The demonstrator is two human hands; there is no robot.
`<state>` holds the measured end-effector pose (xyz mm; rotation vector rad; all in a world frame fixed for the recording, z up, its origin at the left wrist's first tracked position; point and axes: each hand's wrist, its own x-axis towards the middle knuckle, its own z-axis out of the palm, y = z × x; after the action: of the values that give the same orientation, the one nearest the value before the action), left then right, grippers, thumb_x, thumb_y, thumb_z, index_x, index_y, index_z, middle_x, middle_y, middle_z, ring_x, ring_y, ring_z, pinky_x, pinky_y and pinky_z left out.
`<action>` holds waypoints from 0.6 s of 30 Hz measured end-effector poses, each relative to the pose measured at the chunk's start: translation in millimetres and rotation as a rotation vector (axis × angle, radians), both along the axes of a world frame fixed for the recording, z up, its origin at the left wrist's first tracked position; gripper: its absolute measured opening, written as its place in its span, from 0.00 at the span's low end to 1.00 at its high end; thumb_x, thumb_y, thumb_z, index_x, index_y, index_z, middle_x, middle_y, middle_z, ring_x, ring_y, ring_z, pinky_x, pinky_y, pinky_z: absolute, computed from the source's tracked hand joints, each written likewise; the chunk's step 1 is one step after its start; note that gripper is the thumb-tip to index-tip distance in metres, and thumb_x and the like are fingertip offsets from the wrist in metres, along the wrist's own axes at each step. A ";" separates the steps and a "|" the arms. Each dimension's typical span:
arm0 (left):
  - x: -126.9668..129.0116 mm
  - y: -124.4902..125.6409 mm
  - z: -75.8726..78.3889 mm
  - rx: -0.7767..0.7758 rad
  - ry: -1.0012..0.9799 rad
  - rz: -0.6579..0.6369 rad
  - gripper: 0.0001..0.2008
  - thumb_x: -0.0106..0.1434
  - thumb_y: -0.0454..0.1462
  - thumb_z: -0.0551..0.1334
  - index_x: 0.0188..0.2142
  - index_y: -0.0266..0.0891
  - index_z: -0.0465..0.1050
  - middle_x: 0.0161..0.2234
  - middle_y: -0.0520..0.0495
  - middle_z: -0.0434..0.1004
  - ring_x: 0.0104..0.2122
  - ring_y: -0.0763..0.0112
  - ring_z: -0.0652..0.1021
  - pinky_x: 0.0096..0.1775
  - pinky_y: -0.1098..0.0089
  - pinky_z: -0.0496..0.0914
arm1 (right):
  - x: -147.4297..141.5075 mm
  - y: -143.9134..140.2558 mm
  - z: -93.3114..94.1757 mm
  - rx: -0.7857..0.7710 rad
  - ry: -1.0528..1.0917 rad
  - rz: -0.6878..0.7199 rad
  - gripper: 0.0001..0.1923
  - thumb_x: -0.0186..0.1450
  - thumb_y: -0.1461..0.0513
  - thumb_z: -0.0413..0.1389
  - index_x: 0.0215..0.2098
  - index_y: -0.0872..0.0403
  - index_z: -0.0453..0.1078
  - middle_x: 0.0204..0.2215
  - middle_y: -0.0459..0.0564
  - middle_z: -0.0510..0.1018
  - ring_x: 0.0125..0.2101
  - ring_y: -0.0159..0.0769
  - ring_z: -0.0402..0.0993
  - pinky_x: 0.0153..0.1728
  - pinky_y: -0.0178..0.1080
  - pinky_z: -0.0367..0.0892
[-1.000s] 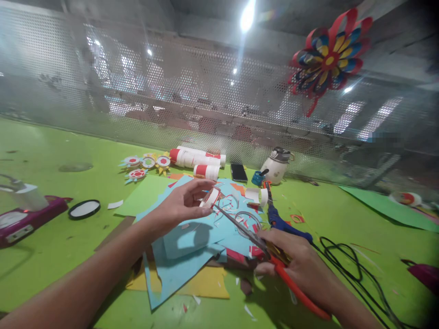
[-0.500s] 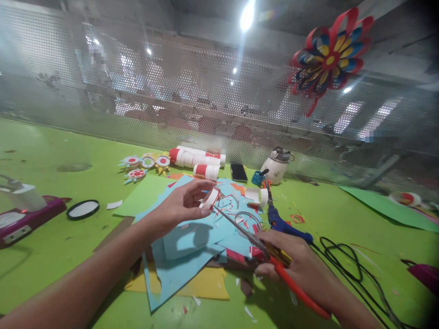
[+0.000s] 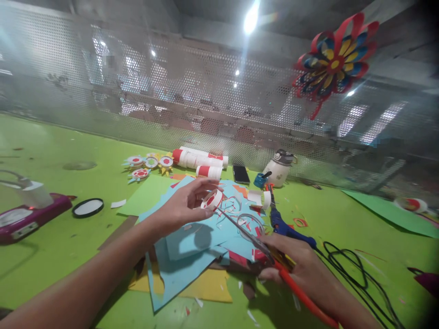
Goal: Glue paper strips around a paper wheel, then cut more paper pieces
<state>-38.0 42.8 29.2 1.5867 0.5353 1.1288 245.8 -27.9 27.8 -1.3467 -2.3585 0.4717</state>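
Between the thumb and fingers of my left hand (image 3: 187, 203) is a small round paper cup piece (image 3: 211, 200), white at the rim with red inside. My right hand (image 3: 295, 260) grips scissors (image 3: 284, 274) by their red handle. The blade tips touch or nearly touch the lower right edge of the cup piece; I cannot tell which. Beneath both hands lie light blue paper sheets (image 3: 192, 251) strewn with thin red and white cuttings. A cut white cup (image 3: 258, 199) lies on its side just beyond the scissors.
A blue glue gun (image 3: 286, 228) and its black cable (image 3: 356, 267) lie right. Behind are paper cups (image 3: 209, 172), a phone (image 3: 241, 174), a blue jar (image 3: 260, 179) and a white bottle (image 3: 279, 168). Left are small paper turtles (image 3: 140, 174) and a purple power strip (image 3: 34, 219).
My left hand has turned the cup piece so that more of its red inner face shows. The scissors stay by its edge. The whole view has shifted slightly.
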 end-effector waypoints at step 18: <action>-5.3 -16.1 16.0 0.387 0.136 0.159 0.32 0.58 0.37 0.65 0.60 0.45 0.58 0.51 0.41 0.70 0.54 0.58 0.70 0.53 0.57 0.67 | 17.5 9.2 -21.3 0.415 0.018 0.076 0.21 0.56 0.52 0.65 0.47 0.48 0.72 0.39 0.51 0.82 0.39 0.45 0.80 0.39 0.38 0.73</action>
<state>-43.2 26.7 45.2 1.9929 0.5644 1.3077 263.3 -18.7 6.5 -1.0589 -2.3301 0.0070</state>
